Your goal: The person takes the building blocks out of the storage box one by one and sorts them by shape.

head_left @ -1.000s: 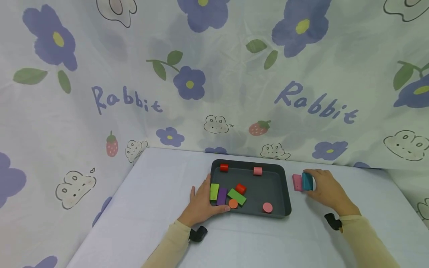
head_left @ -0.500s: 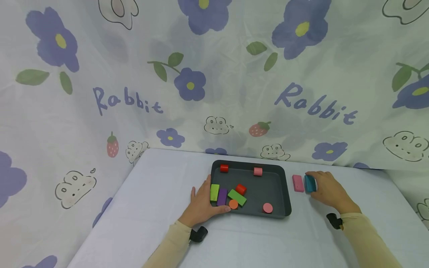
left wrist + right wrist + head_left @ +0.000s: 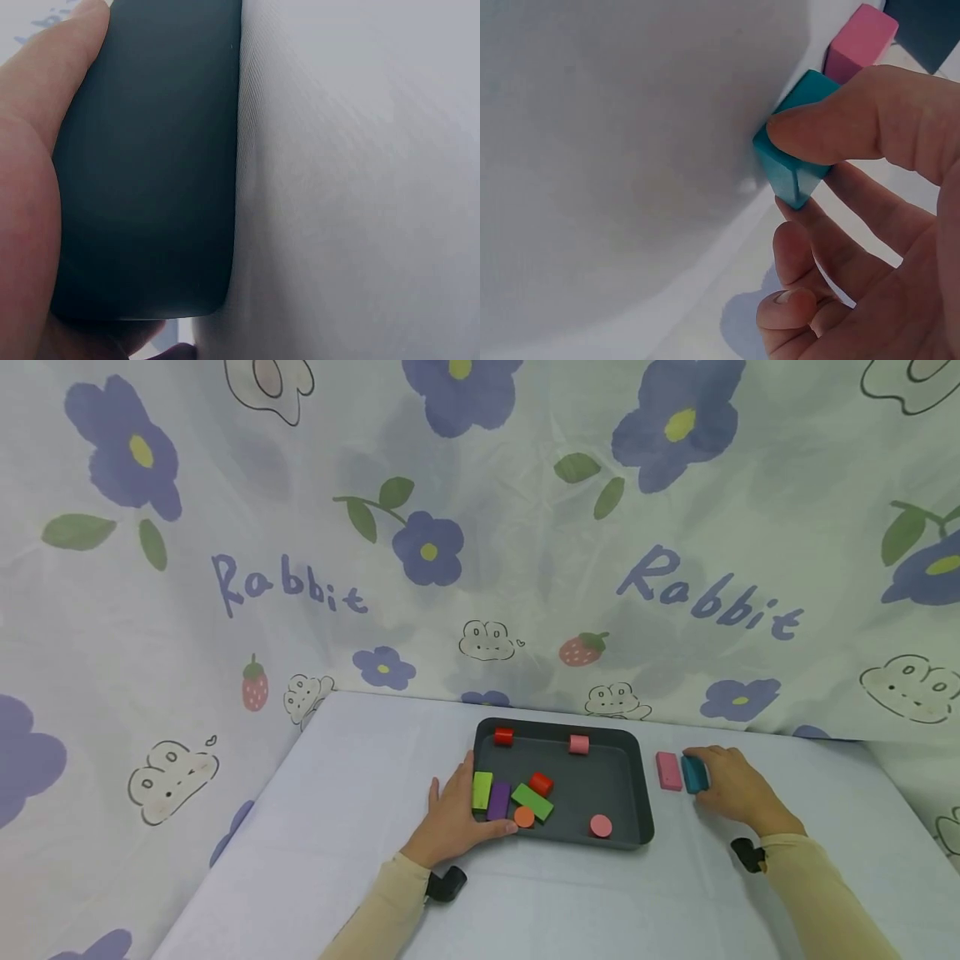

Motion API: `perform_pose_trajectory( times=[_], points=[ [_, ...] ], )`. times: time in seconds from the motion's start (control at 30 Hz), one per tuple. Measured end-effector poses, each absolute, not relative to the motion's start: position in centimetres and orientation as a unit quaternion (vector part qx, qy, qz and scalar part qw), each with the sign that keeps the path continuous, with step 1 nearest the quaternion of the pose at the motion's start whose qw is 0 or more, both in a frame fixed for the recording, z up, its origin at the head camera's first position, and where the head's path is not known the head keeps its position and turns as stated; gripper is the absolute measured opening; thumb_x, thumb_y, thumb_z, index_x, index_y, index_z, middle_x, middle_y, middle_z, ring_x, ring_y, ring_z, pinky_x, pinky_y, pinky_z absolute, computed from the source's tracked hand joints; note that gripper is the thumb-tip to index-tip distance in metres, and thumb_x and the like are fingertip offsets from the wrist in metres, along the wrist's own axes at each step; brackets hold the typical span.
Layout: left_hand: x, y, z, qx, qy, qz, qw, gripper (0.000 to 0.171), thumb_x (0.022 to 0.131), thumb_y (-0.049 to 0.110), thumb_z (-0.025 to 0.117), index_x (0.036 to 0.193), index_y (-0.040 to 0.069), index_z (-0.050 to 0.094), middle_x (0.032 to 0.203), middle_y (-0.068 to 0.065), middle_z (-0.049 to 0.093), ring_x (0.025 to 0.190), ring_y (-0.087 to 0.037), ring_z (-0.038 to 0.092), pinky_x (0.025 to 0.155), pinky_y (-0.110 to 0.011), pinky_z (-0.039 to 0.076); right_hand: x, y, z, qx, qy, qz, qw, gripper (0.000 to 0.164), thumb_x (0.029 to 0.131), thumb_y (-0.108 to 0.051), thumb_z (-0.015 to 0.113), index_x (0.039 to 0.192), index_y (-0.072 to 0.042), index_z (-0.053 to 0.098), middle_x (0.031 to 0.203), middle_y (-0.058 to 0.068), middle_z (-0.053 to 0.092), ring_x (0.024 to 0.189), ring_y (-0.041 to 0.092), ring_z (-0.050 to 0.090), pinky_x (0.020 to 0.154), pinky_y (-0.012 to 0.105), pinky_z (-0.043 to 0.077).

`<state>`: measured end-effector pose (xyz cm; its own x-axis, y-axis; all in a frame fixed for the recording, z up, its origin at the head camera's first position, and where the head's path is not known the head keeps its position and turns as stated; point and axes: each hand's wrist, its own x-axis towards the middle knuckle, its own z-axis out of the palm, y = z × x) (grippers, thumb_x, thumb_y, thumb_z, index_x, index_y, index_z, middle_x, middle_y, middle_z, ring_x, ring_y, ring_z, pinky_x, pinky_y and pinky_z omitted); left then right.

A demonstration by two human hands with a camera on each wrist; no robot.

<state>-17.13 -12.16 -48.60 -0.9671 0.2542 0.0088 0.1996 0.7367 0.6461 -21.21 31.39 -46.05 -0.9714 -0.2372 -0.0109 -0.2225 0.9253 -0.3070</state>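
Note:
My right hand (image 3: 738,787) pinches a teal rectangular block (image 3: 694,774) between thumb and fingers, right of the tray. In the right wrist view the thumb lies over the block's (image 3: 795,161) near face, with fingertips behind it. A pink rectangular block (image 3: 669,772) stands just left of it, a narrow gap between them. My left hand (image 3: 450,818) rests against the dark grey tray (image 3: 600,777) at its near left corner, fingers straight along the left side and thumb along the front wall. The left wrist view shows that tray wall (image 3: 150,165) up close beside the thumb.
Inside the tray lie a lime block (image 3: 482,792), a purple block (image 3: 498,801), a green block (image 3: 532,802), an orange disc-ended piece (image 3: 524,817), two red cylinders (image 3: 504,737) and two pink ones (image 3: 579,744). A patterned curtain (image 3: 420,635) hangs behind the white table (image 3: 360,793).
The teal block, which stood close against the pink block, has shifted slightly right with my right hand, leaving a gap. My left hand has stayed at the tray's corner.

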Motion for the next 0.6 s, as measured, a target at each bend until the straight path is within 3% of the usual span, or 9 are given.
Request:
perform_pose_trajectory(
  times=[0.6],
  points=[
    [-17.19, -12.18, -48.85, 0.121, 0.934, 0.334, 0.04, 0.131, 0.074, 0.071, 0.075, 0.161, 0.003, 0.005, 0.164, -0.015, 0.025, 0.149, -0.032, 0.027, 0.117, -0.067, -0.002, -20.72, 31.32, -46.04, -0.115, 0.981, -0.153, 0.023, 0.063, 0.073, -0.005, 0.078, 0.132, 0.007, 0.056, 0.128, 0.036, 0.052, 0.109, 0.05, 0.049, 0.089, 0.069, 0.046]
  ],
)
